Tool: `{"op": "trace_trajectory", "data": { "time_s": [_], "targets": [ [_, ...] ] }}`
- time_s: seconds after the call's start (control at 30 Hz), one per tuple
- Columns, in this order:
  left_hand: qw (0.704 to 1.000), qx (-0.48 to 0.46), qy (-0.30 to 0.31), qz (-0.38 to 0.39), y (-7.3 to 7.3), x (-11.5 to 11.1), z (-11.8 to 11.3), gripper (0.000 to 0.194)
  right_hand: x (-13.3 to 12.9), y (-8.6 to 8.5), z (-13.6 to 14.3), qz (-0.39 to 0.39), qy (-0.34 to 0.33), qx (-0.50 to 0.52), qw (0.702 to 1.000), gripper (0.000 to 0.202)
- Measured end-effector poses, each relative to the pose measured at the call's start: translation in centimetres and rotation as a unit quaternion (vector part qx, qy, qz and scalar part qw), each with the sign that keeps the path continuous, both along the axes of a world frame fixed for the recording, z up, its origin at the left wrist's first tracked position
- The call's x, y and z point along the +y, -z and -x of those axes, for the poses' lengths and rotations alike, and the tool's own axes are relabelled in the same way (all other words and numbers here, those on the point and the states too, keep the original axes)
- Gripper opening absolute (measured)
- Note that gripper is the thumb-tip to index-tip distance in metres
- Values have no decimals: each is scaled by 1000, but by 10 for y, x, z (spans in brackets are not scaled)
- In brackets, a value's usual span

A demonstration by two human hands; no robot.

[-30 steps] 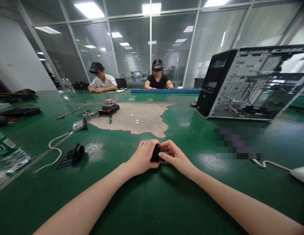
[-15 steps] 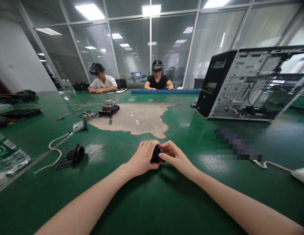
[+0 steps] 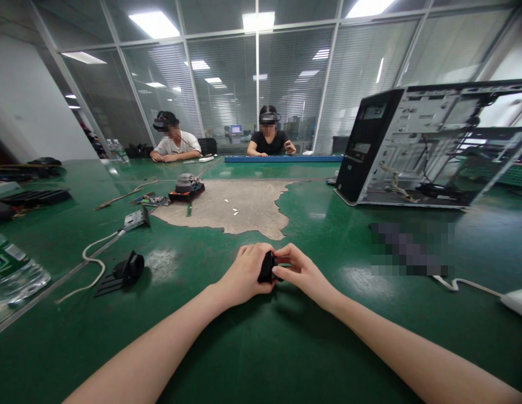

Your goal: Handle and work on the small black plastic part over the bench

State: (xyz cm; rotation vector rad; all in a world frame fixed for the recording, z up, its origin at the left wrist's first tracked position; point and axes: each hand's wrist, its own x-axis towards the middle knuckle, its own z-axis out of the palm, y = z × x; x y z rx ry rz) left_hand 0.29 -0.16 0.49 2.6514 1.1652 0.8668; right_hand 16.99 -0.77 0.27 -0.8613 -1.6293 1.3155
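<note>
A small black part (image 3: 266, 268) sits between my two hands, low over the green table. My left hand (image 3: 246, 272) is closed around its left side, with the thumb below and the fingers over the top. From the right, the thumb and fingertips of my right hand (image 3: 301, 272) pinch its near end. Most of the part is covered by my fingers, so its exact kind does not show. To the left lies a black plastic piece (image 3: 128, 268) with a round collar and flat slats.
An opened computer case (image 3: 370, 146) stands at right, near a blurred dark strip (image 3: 408, 247) with a white cable. At left are a water bottle (image 3: 17, 269), a metal bracket (image 3: 136, 217) and a white cord (image 3: 99, 258). Two people (image 3: 177, 137) sit across the green table (image 3: 261, 359).
My hands and the black part stay almost in place. Across the table, the person in the dark shirt has raised one hand off the surface.
</note>
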Motion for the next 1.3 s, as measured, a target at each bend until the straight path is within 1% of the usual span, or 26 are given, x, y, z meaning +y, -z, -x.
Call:
{"op": "trace_trajectory", "data": {
  "time_s": [0.1,0.23,0.43,0.6,0.73,0.83,0.93,1.07,1.17,1.23,1.3],
  "targets": [
    [1000,0,2,1,0,0,0,54,2,1,2,0,12,-1,1000,21],
    [1000,4,2,-4,2,1,0,55,4,2,2,12,29,-21,999,29],
    [1000,10,6,-2,0,-1,0,55,1,-1,-1,0,-9,-10,1000,26],
    [1000,6,4,-5,-1,-2,0,53,1,-1,0,3,3,6,1000,20],
    [1000,7,2,-5,0,-1,0,54,4,1,1,12,18,-16,1000,27],
    [1000,11,3,-5,0,-1,0,55,4,2,-1,15,2,-23,1000,29],
    [1000,12,4,-2,0,-1,0,54,3,1,-3,5,-22,-1,1000,29],
    [1000,9,1,-3,0,-1,0,53,4,2,-2,13,-7,14,1000,22],
    [1000,6,1,-3,0,0,-1,54,7,4,0,18,11,-3,1000,25],
    [1000,7,3,-2,0,0,-1,54,8,5,-1,22,6,-13,1000,28],
    [1000,7,3,-1,-1,-1,-1,53,7,3,-3,23,-13,-13,1000,30]
  ]
}}
